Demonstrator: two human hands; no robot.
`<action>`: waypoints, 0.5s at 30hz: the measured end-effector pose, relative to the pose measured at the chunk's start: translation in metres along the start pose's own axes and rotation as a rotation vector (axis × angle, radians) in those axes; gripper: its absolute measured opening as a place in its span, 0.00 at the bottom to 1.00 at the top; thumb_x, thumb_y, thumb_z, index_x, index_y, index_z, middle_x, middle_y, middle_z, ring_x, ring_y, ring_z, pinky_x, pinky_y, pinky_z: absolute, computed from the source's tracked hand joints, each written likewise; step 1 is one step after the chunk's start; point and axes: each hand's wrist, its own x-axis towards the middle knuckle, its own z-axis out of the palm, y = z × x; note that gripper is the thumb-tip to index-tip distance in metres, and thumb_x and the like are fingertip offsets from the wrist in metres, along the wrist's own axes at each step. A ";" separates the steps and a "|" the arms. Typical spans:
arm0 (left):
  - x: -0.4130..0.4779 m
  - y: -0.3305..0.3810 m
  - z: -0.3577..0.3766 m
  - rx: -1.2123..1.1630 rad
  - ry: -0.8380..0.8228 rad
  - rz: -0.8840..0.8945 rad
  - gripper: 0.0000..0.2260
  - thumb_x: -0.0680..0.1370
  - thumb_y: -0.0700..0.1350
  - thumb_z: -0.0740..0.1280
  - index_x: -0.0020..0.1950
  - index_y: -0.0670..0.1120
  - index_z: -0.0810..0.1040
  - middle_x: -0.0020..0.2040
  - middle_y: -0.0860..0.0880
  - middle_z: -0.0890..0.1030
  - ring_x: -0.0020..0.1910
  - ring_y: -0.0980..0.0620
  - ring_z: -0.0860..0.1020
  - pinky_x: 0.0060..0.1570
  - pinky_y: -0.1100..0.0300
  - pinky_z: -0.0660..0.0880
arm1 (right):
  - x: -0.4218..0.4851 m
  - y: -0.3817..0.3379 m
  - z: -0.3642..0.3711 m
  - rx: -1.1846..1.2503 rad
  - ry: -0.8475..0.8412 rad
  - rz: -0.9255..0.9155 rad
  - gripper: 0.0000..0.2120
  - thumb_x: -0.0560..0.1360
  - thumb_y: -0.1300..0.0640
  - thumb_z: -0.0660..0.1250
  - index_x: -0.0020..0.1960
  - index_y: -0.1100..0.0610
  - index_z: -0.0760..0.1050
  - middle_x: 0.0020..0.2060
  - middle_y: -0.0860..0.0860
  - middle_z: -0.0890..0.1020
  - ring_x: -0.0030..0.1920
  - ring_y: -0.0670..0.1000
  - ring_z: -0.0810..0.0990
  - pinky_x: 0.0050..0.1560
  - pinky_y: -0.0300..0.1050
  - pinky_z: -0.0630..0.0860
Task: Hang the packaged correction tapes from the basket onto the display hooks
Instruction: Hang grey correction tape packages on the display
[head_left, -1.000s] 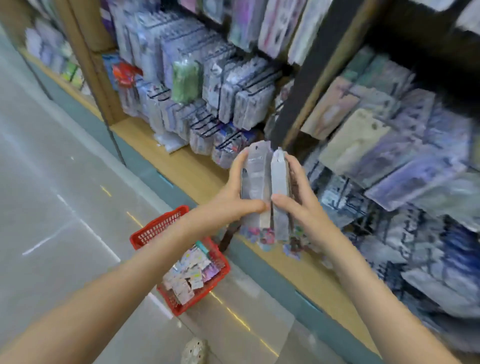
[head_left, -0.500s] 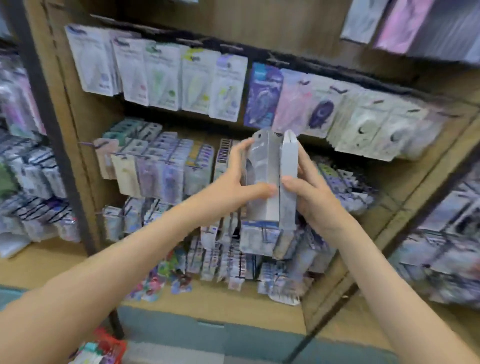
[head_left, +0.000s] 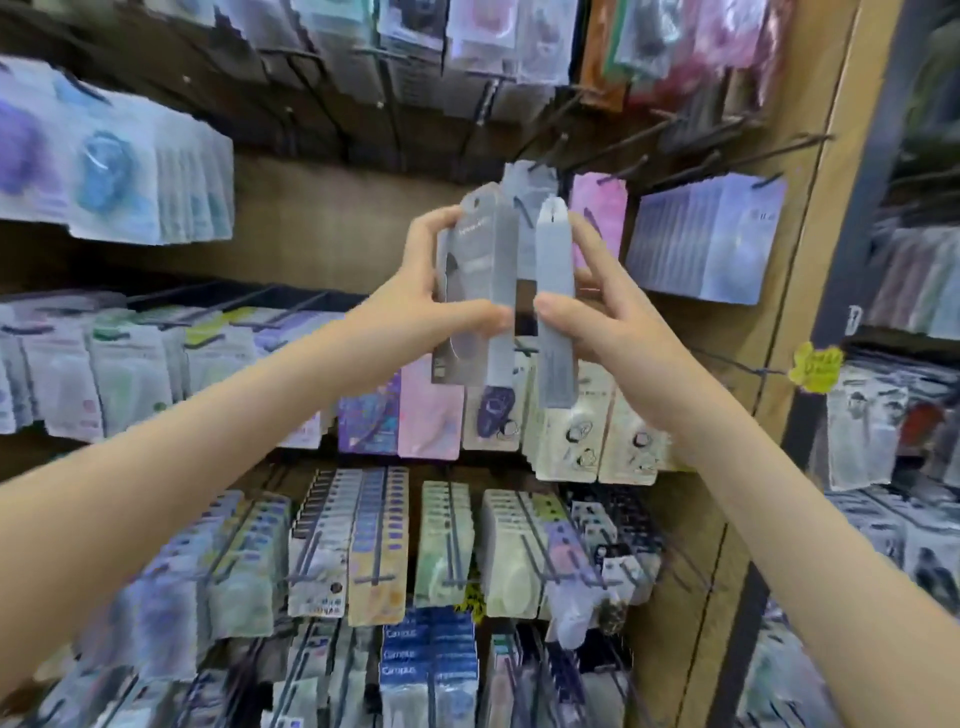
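Note:
My left hand (head_left: 415, 296) grips a grey packaged correction tape (head_left: 475, 291), thumb across its front and fingers behind it. My right hand (head_left: 613, 322) pinches a second grey pack (head_left: 555, 312), seen edge-on, just right of the first. Both packs are held upright at chest height in front of the display. Bare black display hooks (head_left: 628, 143) stick out just above and to the right of the packs. The basket is out of view.
Rows of hanging stationery packs fill the wooden shelf unit: lilac packs (head_left: 711, 239) at right, pink and purple packs (head_left: 415, 415) below my hands, blue-white packs (head_left: 114, 166) at upper left. A wooden upright (head_left: 810, 218) with a yellow tag (head_left: 815, 366) borders the bay on the right.
My view swung from the floor and basket up to the shelf bay. Both hands kept their packs and rose toward the upper hooks.

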 end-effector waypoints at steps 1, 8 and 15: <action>0.013 0.001 -0.008 0.023 0.029 0.031 0.35 0.73 0.40 0.73 0.70 0.59 0.55 0.58 0.48 0.76 0.45 0.55 0.83 0.42 0.58 0.80 | 0.013 0.002 -0.005 -0.065 0.034 -0.021 0.30 0.77 0.53 0.66 0.73 0.36 0.57 0.68 0.47 0.70 0.62 0.45 0.76 0.53 0.38 0.78; 0.071 -0.012 -0.040 0.502 0.201 0.198 0.43 0.71 0.49 0.74 0.74 0.61 0.48 0.77 0.57 0.53 0.65 0.52 0.71 0.53 0.62 0.76 | 0.088 0.023 -0.023 -0.509 0.298 -0.084 0.34 0.77 0.48 0.65 0.75 0.35 0.49 0.67 0.50 0.62 0.58 0.43 0.62 0.45 0.23 0.62; 0.090 -0.021 -0.036 0.627 0.289 0.315 0.43 0.70 0.51 0.74 0.74 0.62 0.49 0.64 0.52 0.67 0.56 0.55 0.73 0.51 0.61 0.74 | 0.118 0.038 -0.028 -0.618 0.394 -0.108 0.35 0.77 0.46 0.64 0.77 0.39 0.47 0.64 0.52 0.61 0.61 0.49 0.67 0.59 0.43 0.70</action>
